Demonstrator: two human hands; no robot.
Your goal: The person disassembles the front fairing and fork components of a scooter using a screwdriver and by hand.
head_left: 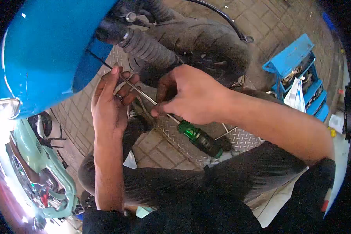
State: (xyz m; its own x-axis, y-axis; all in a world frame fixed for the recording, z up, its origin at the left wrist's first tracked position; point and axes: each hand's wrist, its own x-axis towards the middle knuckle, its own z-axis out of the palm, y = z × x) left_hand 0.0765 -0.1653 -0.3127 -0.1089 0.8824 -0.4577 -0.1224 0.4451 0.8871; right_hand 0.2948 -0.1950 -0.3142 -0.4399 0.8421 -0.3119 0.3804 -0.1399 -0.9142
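A long screwdriver with a green and black handle (201, 139) slants across the middle, its shaft running up to the left toward the edge of a blue body panel (46, 50). My left hand (112, 91) has its fingers curled round the upper part of the shaft, near the dark tip. Lower on the shaft, just above the handle, the thumb and fingers of my right hand (189, 93) pinch the metal. Behind both hands are a ribbed rubber boot (148, 48) and a black tyre (206, 37).
An open blue toolbox (292, 58) with tools stands at the right. A mint green scooter (46, 167) is at the lower left. Under the wheel lies a patterned metal plate (243, 140) on brick paving (148, 152). A black cable (222, 15) curves at the top.
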